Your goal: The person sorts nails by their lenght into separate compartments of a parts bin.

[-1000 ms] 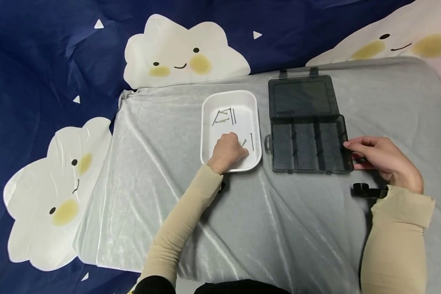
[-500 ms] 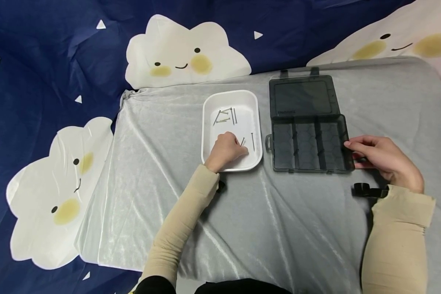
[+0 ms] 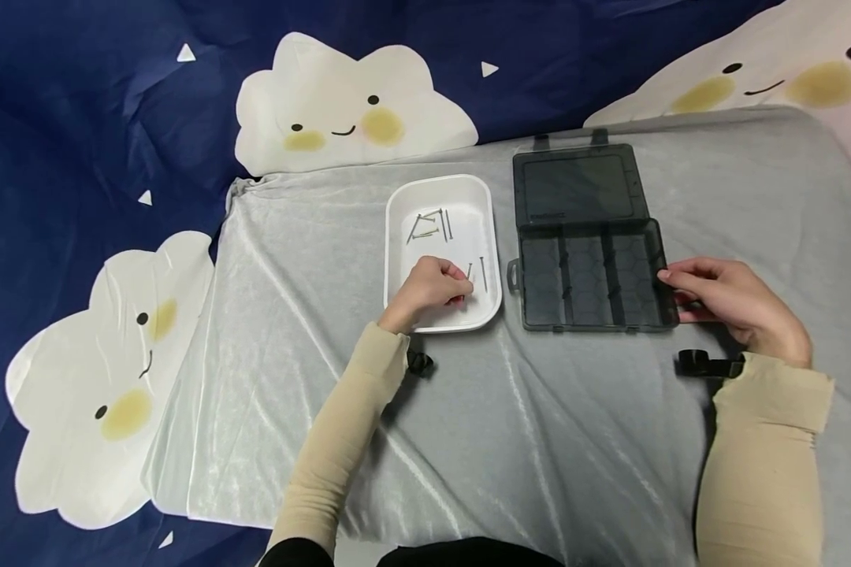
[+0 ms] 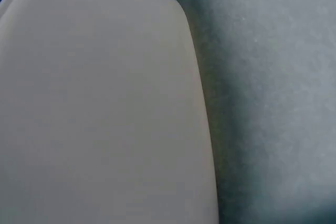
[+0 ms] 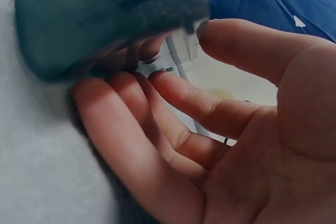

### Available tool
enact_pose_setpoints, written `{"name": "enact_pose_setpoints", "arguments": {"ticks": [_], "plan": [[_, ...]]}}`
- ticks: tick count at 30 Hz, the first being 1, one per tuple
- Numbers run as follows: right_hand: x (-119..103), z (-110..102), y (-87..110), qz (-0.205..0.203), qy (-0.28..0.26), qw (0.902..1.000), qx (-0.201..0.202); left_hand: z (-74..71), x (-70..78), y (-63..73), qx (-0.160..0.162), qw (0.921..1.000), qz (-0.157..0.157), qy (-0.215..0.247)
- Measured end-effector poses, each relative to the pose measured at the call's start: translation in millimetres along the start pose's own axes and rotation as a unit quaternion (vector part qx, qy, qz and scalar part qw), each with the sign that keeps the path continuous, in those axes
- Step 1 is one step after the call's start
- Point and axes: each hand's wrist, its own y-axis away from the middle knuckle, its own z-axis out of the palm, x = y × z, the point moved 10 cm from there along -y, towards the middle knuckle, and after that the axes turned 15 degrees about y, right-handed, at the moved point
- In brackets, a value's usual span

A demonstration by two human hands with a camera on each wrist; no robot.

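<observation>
My left hand [image 3: 429, 287] is low over the right front part of a white tray [image 3: 392, 236], thumb and fingertips together. They pinch a thin grey screw [image 3: 470, 270], whose upper end shows beyond the fingers. A second long screw [image 3: 483, 274] lies just right of it. Several grey and brass-coloured screws [image 3: 427, 235] lie loose towards the tray's back. My right hand [image 3: 741, 303] grips the right side of a dark see-through compartment box [image 3: 585, 328]; in the right wrist view the thumb is on the box's edge [image 5: 189, 19] and the other fingers curl under it.
The box's lid [image 3: 577, 187] lies open towards the back, and dividers part its base. A grey cloth [image 3: 312, 315] covers the table. Behind hangs a blue sheet [image 3: 539, 63] with cloud prints. The white tray's wall [image 4: 105, 103] fills much of the left wrist view.
My left hand has drawn slightly to the left and turned, so the fingertips show more. The screw at them stands straighter. My right hand keeps its hold on the box.
</observation>
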Motion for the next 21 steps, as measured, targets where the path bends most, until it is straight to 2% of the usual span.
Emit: {"name": "enact_pose_setpoints", "arguments": {"ticks": [7,12,15,21], "plan": [[-0.9,-0.7,-2.0,-0.002,-0.009,0.9999,0.008,-0.9,-4.1,-1.3,-0.016,0.9939,-0.012,0.109],[-0.5,-1.5,-1.7,-0.006,-0.013,0.9998,0.012,0.8,-3.9,-1.4,-0.02,0.9879,-0.019,0.152],[-0.9,-1.8,-1.5,-0.01,-0.018,0.9997,0.015,2.5,-2.4,0.0,-0.023,0.9818,-0.021,0.188],[-1.3,-1.8,-1.6,-0.015,-0.022,0.9994,0.02,6.4,3.2,3.9,-0.033,0.9634,-0.016,0.266]]}}
